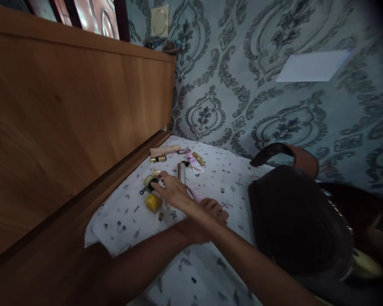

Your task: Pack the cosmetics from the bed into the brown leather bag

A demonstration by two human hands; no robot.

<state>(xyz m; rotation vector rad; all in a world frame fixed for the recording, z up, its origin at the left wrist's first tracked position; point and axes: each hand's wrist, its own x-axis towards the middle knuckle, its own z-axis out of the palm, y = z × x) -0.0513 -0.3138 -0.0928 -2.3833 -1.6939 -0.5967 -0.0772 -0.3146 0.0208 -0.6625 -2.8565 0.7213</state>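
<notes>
My right hand (172,190) reaches in from the lower right, low over the patterned white sheet (130,216). Its thumb and fingers are spread apart. At the fingertips sits a small round greenish jar (148,180) with a dark part; whether they touch it is blurred. A small pale yellow item (157,172) lies by the index finger. Just below the hand is a yellow rounded item (152,203). My bare foot (214,209) rests on the sheet under the right forearm. My left hand is out of view.
Farther back lie a beige tube (165,150), a black-and-gold cosmetic tube (158,159), a gold item (198,159), a pink-white packet (193,159) and a brush (185,163). A dark bag (293,221) stands right. A wooden panel (83,97) borders the left; wallpaper (230,85) behind.
</notes>
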